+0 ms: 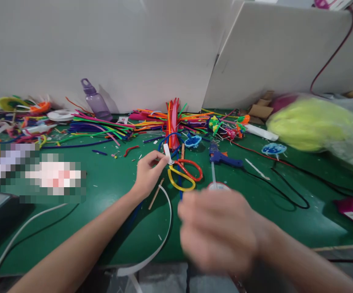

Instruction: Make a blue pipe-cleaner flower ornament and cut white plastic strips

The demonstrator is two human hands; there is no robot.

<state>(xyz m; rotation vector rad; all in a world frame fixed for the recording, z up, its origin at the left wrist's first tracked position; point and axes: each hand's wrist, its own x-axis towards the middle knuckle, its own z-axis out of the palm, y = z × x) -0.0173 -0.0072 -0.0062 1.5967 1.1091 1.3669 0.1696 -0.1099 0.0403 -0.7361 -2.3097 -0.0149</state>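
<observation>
My left hand point(149, 173) pinches a short white strip point(166, 149) between thumb and forefinger, its end sticking up. Just right of the fingertips lie scissors point(184, 187) with one red and one yellow handle; their blades are mostly hidden. My right hand point(219, 228) is closer to the camera and smeared by motion, its fingers seemingly curled; what they hold, if anything, does not show. A long white band point(168, 221) curves from beside a thin wooden stick point(156, 194) down past the table edge. Blue pipe cleaners partly show under the scissors.
A blue glue gun point(227, 158) with a black cord lies to the right, near a blue disc-shaped piece point(274, 149). Bundled coloured pipe cleaners point(173, 122) lie along the back. A purple bottle point(97, 101) stands by the wall. Yellow-green bagged material point(310, 122) fills the right rear.
</observation>
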